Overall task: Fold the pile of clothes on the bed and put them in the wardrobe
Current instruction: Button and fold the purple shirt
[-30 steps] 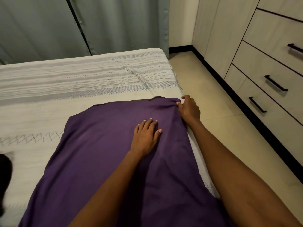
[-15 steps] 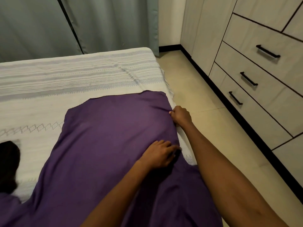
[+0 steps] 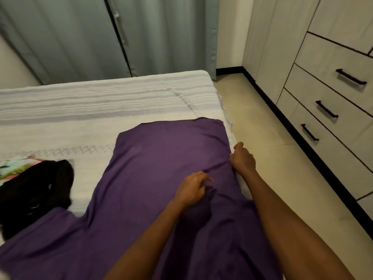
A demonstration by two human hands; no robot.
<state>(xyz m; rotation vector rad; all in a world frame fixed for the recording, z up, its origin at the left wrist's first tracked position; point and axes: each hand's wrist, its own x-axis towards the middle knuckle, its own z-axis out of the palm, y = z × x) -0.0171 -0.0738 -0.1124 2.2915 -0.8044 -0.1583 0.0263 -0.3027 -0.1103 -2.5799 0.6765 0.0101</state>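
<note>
A purple garment [image 3: 157,178] lies spread flat on the bed [image 3: 101,110], one sleeve reaching toward the lower left. My left hand [image 3: 191,188] sits on the cloth near its right side, fingers curled and pinching a fold of the fabric. My right hand [image 3: 242,160] grips the garment's right edge at the side of the bed. A pile of other clothes, black cloth [image 3: 34,190] over a pale floral piece [image 3: 16,166], lies at the left edge of the bed.
The wardrobe [image 3: 327,81] stands along the right wall, with drawers shut and black handles. A strip of tiled floor [image 3: 268,158] runs between it and the bed. Grey-green curtains [image 3: 101,33] hang behind the bed.
My left hand went from lying flat on the cloth to pinching it, nearer to me. My right hand slid back along the right edge. The view shifted, revealing the clothes pile at left.
</note>
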